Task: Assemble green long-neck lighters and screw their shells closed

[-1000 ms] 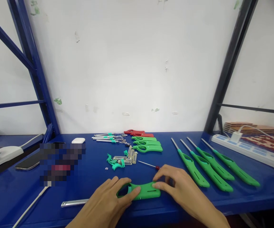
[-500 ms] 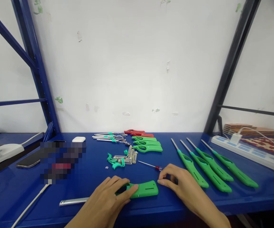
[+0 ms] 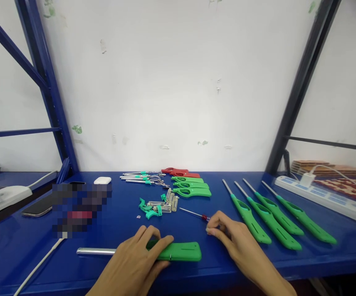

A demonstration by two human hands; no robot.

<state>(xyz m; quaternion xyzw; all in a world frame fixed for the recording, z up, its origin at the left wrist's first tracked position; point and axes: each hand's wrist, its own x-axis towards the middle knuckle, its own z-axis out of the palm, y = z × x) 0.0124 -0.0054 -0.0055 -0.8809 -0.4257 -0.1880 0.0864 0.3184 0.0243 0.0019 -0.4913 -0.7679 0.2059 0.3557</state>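
Observation:
My left hand is wrapped round a green gas lighter, its metal tube pointing left and its handle right, close to the table's front edge. My right hand is beside the handle's end, apart from it, with thumb and index fingertip pinched together. Whatever the pinch holds, if anything, is too small to make out. Just behind these fingers lies a screwdriver, its red handle partly hidden by the hand. Beyond my left hand are small teal plastic parts and clear lighter inserts in a loose pile.
Several green lighters lie in a row at right, beside a white power strip. Green shell halves, red shells and metal tubes with wires lie at the back. A phone and white case are left.
The lighter has turned slightly under my left hand, its handle end now lower and a little further left. My left thumb has lifted off the handle's top. My right hand has barely moved.

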